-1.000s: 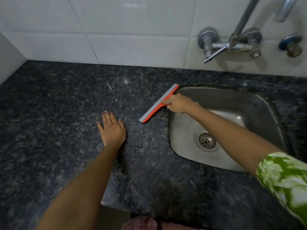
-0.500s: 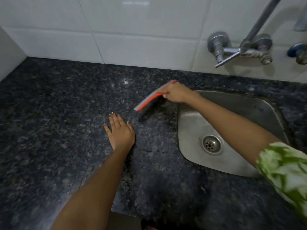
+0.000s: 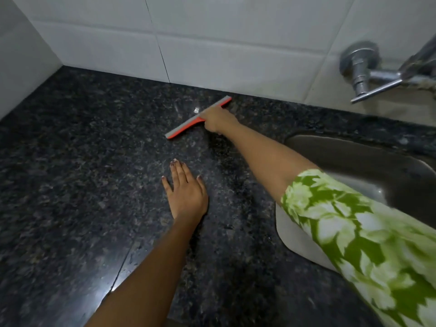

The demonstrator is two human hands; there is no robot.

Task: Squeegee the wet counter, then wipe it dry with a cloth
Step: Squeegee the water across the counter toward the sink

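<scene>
My right hand [image 3: 218, 120] grips the handle of an orange squeegee with a grey blade [image 3: 186, 126]. The blade lies slanted on the dark speckled granite counter [image 3: 82, 161], near the back wall and to the left of the sink. Flat on the counter lies my left hand [image 3: 186, 194], fingers straight and together, nearer to me than the squeegee. It holds nothing. I see no cloth.
A steel sink [image 3: 354, 166] is set into the counter at the right, partly hidden by my green patterned sleeve [image 3: 358, 237]. A chrome tap [image 3: 363, 69] sticks out from the white tiled wall [image 3: 212, 48]. A side wall closes the counter at the left.
My right hand has carried the squeegee from the sink's edge leftward and back toward the wall. My left hand has stayed flat on the counter.
</scene>
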